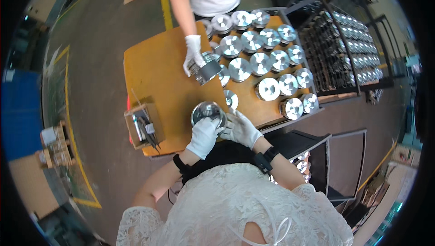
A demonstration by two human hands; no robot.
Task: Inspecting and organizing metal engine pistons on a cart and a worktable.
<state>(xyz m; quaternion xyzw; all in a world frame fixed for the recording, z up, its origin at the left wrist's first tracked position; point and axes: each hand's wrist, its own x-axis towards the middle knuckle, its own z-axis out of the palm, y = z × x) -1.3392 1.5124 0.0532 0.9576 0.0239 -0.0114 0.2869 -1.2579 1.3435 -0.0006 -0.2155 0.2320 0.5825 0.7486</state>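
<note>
Cylinder, short, hollow and of bright metal, is held at the near edge of the brown tabletop, its open mouth turned upward toward the head camera. Its long axis is thus set close to upright; any slight lean cannot be told. Its round rim is smooth, and light is mirrored by its curved inner wall.

The near rim is gripped by the left hand, whose fingertips are partly hidden. The right hand is placed against the right side with fingers spread; whether it is closed on the metal cannot be told. The two hands are brought close together, both covered in soft white gloves.

Farther over the tabletop, a similar metal piece, its side marked by a matte dark patch, is held tilted in a co-worker's gloved hand. To the right, squat metal cylinders are arranged in rows, their flat round tops finished to a radial gleam. At the left edge, slim tools are kept in an open cardboard box.
</note>
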